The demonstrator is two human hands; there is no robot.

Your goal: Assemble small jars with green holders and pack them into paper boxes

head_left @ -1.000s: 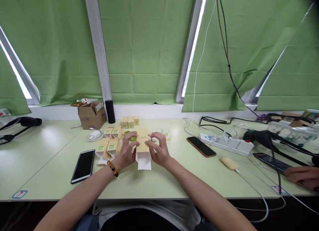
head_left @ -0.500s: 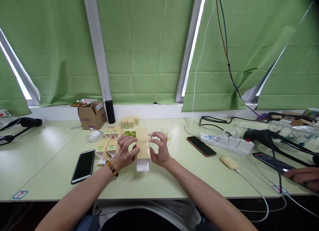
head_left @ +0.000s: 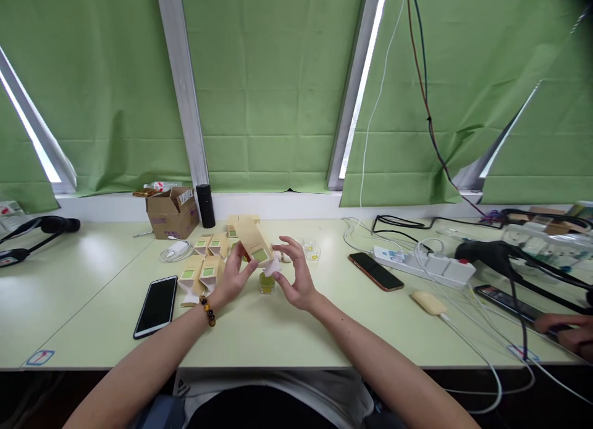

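My left hand (head_left: 233,276) grips a narrow beige carton (head_left: 252,236), which leans to the upper left with a green square on its lower end. White flaps (head_left: 271,266) hang open at that end. Beside them is my right hand (head_left: 295,277), fingers spread and thumb close to the flaps; whether it touches them I cannot tell. Just under the carton stands a small clear jar (head_left: 267,283) with yellow-green contents. Left of my left hand are several similar beige boxes (head_left: 202,273) with green squares. Several small clear containers (head_left: 311,249) lie beyond my right hand.
On the left lie a phone (head_left: 155,305) and a white charger cable (head_left: 176,250). A brown cardboard box (head_left: 171,213) and a black cylinder (head_left: 205,205) stand behind. To the right are another phone (head_left: 375,271), a power strip (head_left: 421,266), cables and another person's hand (head_left: 567,332).
The carton has gone from pointing straight away from me to tilted up and left. My right hand has let go of its side. The small jar now shows beneath it.
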